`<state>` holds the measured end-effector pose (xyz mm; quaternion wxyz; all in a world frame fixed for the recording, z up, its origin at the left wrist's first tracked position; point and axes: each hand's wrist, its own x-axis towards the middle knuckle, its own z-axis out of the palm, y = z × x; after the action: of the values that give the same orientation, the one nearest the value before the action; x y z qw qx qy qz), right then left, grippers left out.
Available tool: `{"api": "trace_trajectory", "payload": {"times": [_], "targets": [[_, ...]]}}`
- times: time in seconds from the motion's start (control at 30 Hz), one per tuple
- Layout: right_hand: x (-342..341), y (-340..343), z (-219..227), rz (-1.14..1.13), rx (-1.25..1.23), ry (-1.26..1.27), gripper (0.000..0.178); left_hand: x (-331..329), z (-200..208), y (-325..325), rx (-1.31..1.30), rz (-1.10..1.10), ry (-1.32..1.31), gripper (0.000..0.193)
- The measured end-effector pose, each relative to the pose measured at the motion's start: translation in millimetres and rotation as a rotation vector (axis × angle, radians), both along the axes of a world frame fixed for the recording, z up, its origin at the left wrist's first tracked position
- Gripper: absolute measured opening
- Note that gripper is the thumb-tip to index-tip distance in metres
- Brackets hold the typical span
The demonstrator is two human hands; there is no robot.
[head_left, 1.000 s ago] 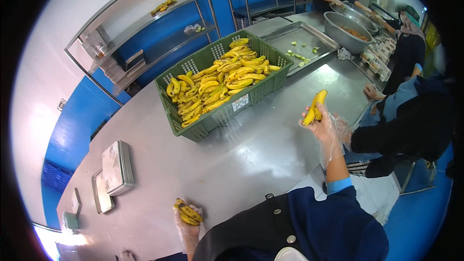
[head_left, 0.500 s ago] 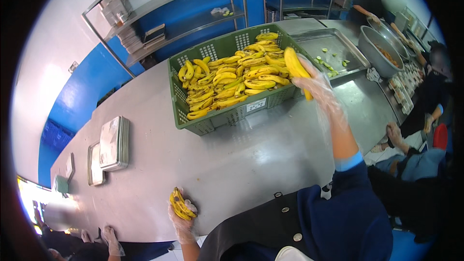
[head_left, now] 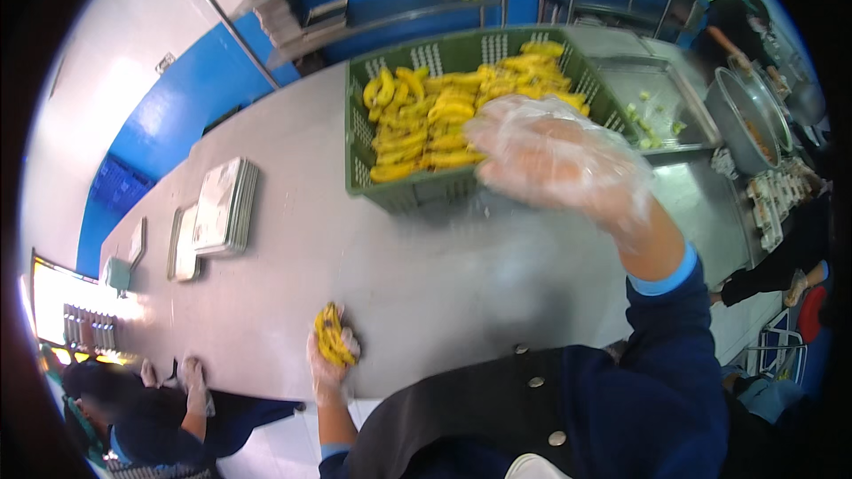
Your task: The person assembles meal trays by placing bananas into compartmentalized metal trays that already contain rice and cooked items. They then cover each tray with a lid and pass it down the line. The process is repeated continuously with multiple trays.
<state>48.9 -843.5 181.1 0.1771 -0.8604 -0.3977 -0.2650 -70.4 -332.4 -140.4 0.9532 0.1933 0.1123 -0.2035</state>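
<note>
My left hand [head_left: 326, 364], in a clear plastic glove, is closed around a small bunch of ripe bananas [head_left: 334, 337] at the table's near edge. The bananas are yellow with dark spots. In a matching glove, my right hand [head_left: 564, 160] is raised in front of the crate's near right side. Its fingers reach leftward, somewhat blurred, and no banana shows in it. Behind it stands a green plastic crate [head_left: 413, 197] filled with many yellow bananas [head_left: 448, 111]; my right hand covers part of them.
Stacked metal trays [head_left: 226, 208] lie on the steel table [head_left: 355, 248] to the left. Right of the crate is a shallow metal tray [head_left: 688, 98] with green pieces, beside a large grey bowl [head_left: 741, 120]. Shelves [head_left: 390, 9] stand behind. Co-workers are at the lower left and right.
The banana my right hand held up is no longer visible in it. That hand has come closer and looks larger. My left hand still grips its bunch. The whole view has shifted.
</note>
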Motion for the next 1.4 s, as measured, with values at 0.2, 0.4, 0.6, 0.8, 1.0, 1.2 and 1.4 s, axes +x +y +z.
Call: {"api": "trace_trajectory", "payload": {"times": [0.2,0.4,0.6,0.8,1.0,1.2,1.4], "targets": [[-82,74,-11,0.477,-0.282,0.329,0.038,1,1,9,0.045,-0.063,0.024,0.077],[-68,103,-13,0.602,-0.29,0.337,0.039,0,-1,15,0.062,-0.04,0.021,0.078],[-54,101,-12,0.656,-0.261,0.371,0.04,5,-2,15,0.103,-0.063,0.057,0.079],[46,26,-7,0.313,-0.126,0.495,0.042,-5,-15,21,0.131,0.005,0.068,0.081],[247,-130,-80,-0.674,0.047,0.653,0.043,-8,-10,9,0.096,0.084,0.159,0.084],[323,-217,-174,-0.927,0.033,0.724,0.048,-2,-4,1,0.296,0.164,0.176,0.087],[339,-220,-186,-0.954,-0.048,0.656,0.055,-4,-7,1,0.222,0.156,0.185,0.09]]}}
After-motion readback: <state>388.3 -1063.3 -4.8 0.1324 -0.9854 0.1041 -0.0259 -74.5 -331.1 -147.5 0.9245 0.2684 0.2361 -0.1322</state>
